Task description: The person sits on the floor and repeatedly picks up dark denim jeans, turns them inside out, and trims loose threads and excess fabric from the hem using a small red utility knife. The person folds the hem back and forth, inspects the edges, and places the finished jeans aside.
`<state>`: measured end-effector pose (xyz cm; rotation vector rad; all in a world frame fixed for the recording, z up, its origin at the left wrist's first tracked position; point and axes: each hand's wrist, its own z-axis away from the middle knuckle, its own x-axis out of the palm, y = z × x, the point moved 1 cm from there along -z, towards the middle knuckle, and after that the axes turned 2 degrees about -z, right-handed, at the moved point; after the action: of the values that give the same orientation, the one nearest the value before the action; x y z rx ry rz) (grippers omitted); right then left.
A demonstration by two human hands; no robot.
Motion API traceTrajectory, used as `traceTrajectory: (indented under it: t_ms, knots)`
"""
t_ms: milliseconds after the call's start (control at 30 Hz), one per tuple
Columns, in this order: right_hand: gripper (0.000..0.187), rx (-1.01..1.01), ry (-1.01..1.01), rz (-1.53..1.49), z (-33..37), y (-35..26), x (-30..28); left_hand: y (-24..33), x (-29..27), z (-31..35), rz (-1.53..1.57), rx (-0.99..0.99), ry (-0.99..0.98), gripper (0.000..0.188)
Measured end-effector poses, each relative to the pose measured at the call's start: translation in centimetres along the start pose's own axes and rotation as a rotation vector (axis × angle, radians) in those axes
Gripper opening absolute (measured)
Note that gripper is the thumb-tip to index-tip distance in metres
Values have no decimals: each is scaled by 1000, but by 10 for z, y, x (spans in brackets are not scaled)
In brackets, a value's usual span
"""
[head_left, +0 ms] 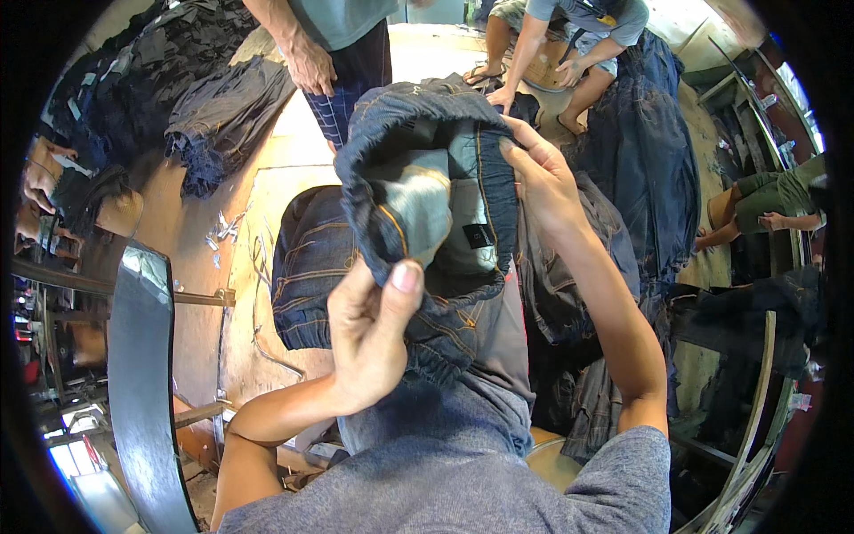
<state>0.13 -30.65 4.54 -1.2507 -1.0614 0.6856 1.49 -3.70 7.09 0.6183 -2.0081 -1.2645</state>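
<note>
Both of my hands hold a pair of dark denim pants [400,107] by its gathered elastic waistband. The waist gapes toward me, showing pale inner fabric, orange seams and a small black label [479,236]. My left hand [372,329] pinches the near left edge of the band, thumb on top. At the far right edge, my right hand [541,176] grips the band, its thumb at the rim and some fingers hidden behind the cloth. Under and left of the pants lies more dark denim with orange stitching [311,267]; whether it is the same garment, I cannot tell.
Piles of dark garments [636,151] stand right, with others [227,116] far left. One person [342,53] stands ahead; another [578,53] sits bent over cloth. A black padded bench [142,383] is at my left. Thread scraps [227,227] litter the floor. Wooden rails [756,400] stand right.
</note>
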Motion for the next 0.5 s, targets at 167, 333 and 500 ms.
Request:
traceTrajectory:
  t_ms: [167,333,500]
  knots:
    - [40,-117,-119,149,-21,12,-16,-13,0,9,-45,-81,-37,53]
    - [32,-248,91,760,-121,-22,-84,-12,-24,-22,-482,-72,-198,72]
    - [40,-404,429,1209,-179,-158,-172,5,-83,-43,-1041,-80,-737,73]
